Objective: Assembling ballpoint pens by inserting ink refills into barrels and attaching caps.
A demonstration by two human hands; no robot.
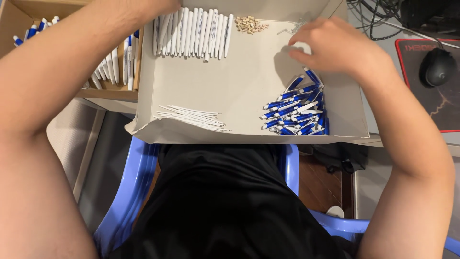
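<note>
While my right hand [338, 45] reaches to the far right corner of the shallow cardboard tray [239, 81], its fingers [301, 53] are curled down on a small white piece [303, 46] lying on the tray floor; they look pinched on it, though the contact itself is partly hidden. My left forearm crosses the upper left of the view; the left hand is out of sight past the top edge, so I cannot tell how its fingers stand. Tray contents: a row of white pen barrels [191, 32] laid side by side along the far edge; a little heap of tan small parts [249, 24] just right of that row; a few thin metal springs [293, 28] near my right hand; a pile of blue-and-white pen parts [297, 109] at the near right; a bundle of thin white refills [191, 116] at the near left. A second box with finished blue-and-white pens [115, 62] sits left of the tray; a black mouse [437, 67] rests on a mat on the desk at far right.
</note>
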